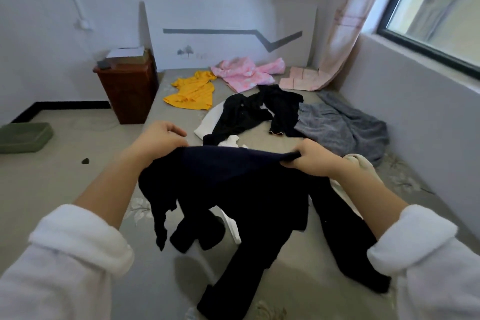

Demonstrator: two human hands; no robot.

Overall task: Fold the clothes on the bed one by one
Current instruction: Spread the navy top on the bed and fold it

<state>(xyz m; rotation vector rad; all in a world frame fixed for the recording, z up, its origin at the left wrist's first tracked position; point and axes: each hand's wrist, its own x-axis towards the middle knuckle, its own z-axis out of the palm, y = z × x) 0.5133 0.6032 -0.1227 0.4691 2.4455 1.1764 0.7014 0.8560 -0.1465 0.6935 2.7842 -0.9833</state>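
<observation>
Pinching the dark garment point(244, 189), right hand point(311, 158); left hand's point(158, 138) grip underneath hidden, unclear.

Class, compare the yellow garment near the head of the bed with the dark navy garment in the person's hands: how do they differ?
The yellow garment lies spread on the bed; the dark navy garment is lifted by its top edge, and its lower part trails onto the bed. No hand touches the yellow one; the left hand and right hand grip the navy one. Neither is folded yet.
</observation>
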